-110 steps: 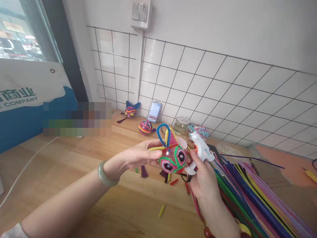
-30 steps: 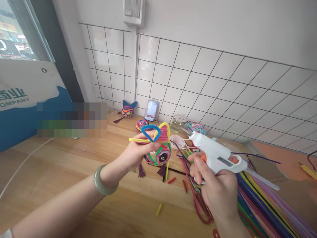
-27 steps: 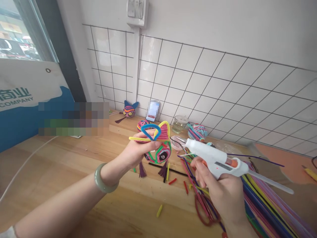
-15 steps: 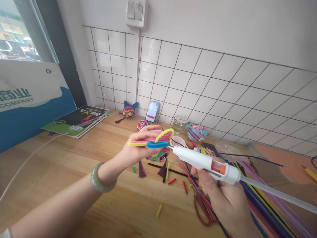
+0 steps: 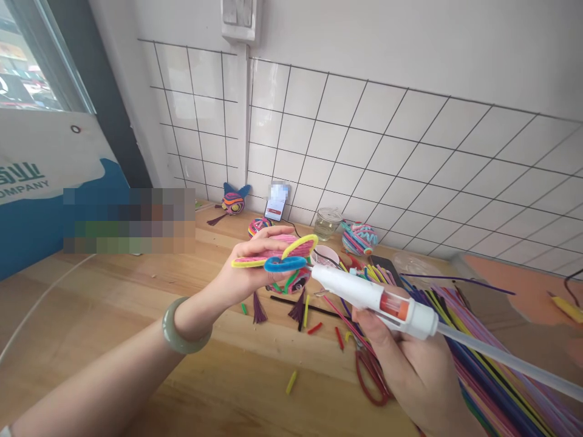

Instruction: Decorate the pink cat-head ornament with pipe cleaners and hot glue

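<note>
glue gun (image 5: 359,292) meets blue loop (image 5: 285,264) from the right

the left hand (image 5: 246,267) is closed around a decorated ball (image 5: 288,285), held up in front of the person above the wooden table (image 5: 218,388), with fingers spread behind its pink ears (image 5: 301,245) and the thumb side toward the viewer. the right hand (image 5: 412,370) is wrapped around the glue gun; its trigger finger is hidden, so i cannot tell whether it squeezes. the 2 hands are apart, bridged only by what they hold.

the relation that counts is nozzle to loop. the gun's long axis slants from lower right to upper left, a clear glue stick (image 5: 501,359) trailing out of its back, and its metal nozzle (image 5: 310,266) ends at the right end of the blue loop. the loop's own long axis runs nearly level, side to side. touching or just beside, i cannot tell. the left hand is nearer the loop; the right reaches it only through the gun.

2 purple tassels (image 5: 259,308) show below the ball, and red-handled scissors (image 5: 371,381) lie near the right hand.
</note>
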Demonstrator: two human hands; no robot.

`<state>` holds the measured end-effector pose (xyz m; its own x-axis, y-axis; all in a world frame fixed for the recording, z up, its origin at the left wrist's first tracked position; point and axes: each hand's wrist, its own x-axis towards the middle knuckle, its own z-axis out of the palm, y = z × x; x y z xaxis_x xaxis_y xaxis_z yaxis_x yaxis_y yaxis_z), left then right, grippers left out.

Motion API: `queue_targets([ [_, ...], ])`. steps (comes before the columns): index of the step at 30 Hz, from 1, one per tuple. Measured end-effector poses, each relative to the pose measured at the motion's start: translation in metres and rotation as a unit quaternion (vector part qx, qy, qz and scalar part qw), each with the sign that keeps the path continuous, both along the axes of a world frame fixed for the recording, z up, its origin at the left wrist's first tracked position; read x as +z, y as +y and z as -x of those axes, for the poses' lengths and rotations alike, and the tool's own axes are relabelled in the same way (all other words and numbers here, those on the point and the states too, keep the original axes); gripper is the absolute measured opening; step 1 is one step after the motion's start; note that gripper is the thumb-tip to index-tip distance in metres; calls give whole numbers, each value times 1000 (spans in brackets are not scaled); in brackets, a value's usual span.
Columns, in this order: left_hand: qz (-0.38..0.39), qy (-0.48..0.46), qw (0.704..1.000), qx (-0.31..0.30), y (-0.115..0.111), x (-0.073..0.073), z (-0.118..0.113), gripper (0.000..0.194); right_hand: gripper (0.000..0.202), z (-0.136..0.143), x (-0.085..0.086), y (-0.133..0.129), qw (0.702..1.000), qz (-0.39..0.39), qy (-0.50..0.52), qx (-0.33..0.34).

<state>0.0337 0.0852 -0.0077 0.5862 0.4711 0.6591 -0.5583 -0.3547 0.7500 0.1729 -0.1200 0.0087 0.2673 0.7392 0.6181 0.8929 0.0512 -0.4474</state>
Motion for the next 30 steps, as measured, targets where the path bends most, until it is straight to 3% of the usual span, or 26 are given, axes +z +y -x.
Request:
queue_targets([
  [22,-20,8,1000,3,4,-4,2,30,18,3,5,-1,999,-8,-37,-17],
  [30,-11,-5,1000,-5,3,-3,1,29,19,5,8,0,1000,-18,14,-18],
])
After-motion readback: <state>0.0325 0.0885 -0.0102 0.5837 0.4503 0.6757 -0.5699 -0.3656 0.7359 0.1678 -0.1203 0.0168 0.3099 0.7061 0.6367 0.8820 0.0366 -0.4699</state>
